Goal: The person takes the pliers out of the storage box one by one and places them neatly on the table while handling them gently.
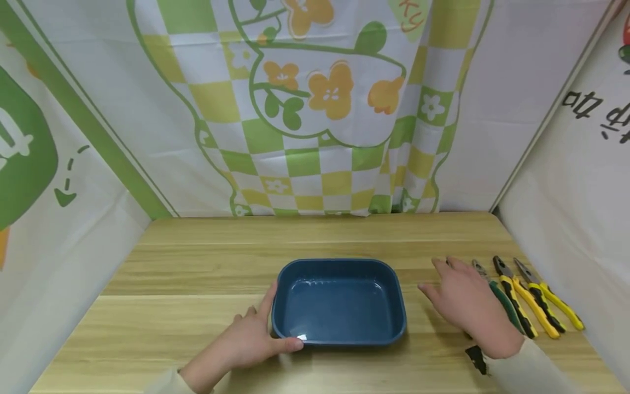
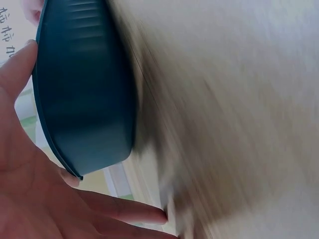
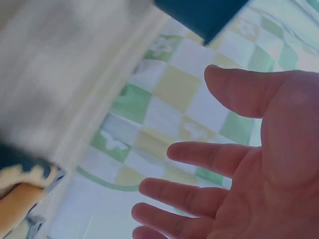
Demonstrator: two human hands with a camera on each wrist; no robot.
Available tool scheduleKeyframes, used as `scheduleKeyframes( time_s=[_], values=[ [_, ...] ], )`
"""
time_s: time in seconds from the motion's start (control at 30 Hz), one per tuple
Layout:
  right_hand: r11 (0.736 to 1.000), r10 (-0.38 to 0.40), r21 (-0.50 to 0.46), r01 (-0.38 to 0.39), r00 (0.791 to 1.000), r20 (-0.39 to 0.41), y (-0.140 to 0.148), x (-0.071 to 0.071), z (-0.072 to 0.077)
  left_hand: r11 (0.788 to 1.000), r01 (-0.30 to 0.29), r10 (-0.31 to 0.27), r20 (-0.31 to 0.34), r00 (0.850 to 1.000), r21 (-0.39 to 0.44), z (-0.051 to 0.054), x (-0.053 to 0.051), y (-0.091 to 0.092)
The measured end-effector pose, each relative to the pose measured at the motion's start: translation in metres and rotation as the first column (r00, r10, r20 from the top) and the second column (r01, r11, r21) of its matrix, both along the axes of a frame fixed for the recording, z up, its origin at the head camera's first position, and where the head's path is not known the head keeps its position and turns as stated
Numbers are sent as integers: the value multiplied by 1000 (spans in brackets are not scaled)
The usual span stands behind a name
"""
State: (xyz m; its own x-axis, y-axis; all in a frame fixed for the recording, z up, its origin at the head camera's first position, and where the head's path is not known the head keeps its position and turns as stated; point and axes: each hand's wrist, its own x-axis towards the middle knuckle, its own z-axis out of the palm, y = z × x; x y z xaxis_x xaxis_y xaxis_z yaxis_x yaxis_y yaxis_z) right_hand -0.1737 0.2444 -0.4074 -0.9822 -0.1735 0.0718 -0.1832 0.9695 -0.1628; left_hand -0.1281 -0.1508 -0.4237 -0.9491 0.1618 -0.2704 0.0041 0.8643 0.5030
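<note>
A dark blue rectangular container [image 1: 339, 306] with rounded corners and nothing inside stands on the wooden table. At its near left corner, my left hand [image 1: 251, 336] holds it, the thumb on the near rim and the index finger along the left side. The left wrist view shows the container's outer wall [image 2: 87, 89] close up, with the other fingers spread past it. To the right of the container and apart from it, my right hand [image 1: 465, 298] holds nothing. Its fingers are spread and extended in the right wrist view.
Beside the right hand lie green-handled pliers [image 1: 507, 303], partly hidden by it. Two yellow-and-black pliers [image 1: 526, 295], [image 1: 546, 290] lie further right. A printed curtain [image 1: 315, 175] hangs behind the table [image 1: 197, 262], with white cloth walls at both sides.
</note>
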Motion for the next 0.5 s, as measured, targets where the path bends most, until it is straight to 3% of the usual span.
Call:
scheduleKeyframes(
  time_s=[0.33, 0.43, 0.5],
  values=[
    [986, -106, -134, 102, 994, -19, -31, -8, 15, 999, -30, 30, 6, 1000, 12, 2, 4, -1],
    [982, -137, -133, 132, 990, -29, -36, -10, 18, 999, -23, 24, -32, 999, 25, 9, 1, -3],
    [980, -158, -127, 153, 987, -30, -38, -11, 19, 999, -40, 39, -82, 996, -14, 14, -2, -6]
  ],
)
